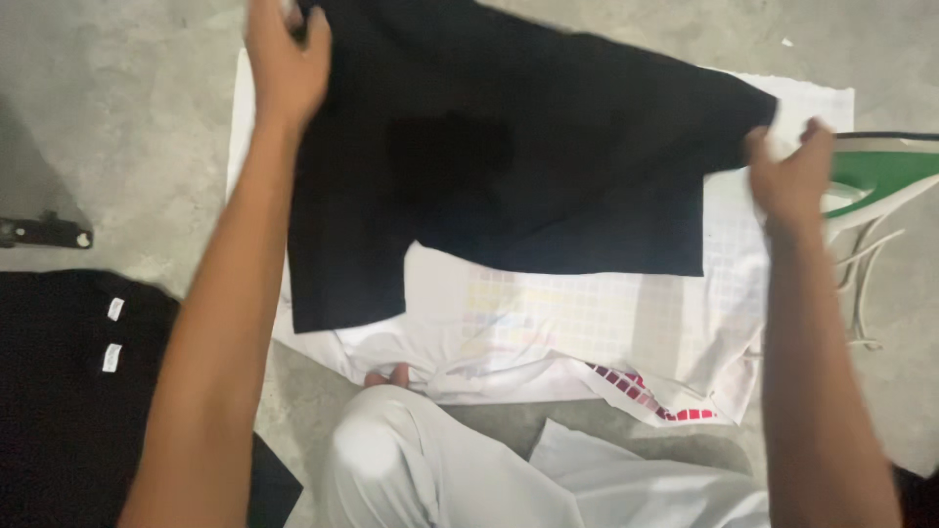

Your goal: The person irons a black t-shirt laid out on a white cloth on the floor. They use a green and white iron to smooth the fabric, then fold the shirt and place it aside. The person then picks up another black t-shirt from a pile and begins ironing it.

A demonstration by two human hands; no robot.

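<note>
Both arms stretched forward and spread wide over the floor [147, 127]. Left hand [284, 64] up at the far edge, fingers curled closed on the upper corner of the black shirt [509, 166]. Right hand [792, 181] out to the right, pinched shut on the shirt's opposite edge, thumb side up. Shirt pulled taut between the two grips, long axis running left to right and tilting slightly down toward the right hand. One sleeve hanging down toward the body on the left side, bottom edge cut straight across. Darker patch showing near the shirt's middle. Spread just above or on a white cloth [587, 323] with a faint grid and red squares at its near edge; contact not clear. Green and white iron [880, 176] just beside the right hand, on the floor. Stack of black clothes [68, 391] near the left elbow. Knee in pale trousers [391, 460] low in the middle
</note>
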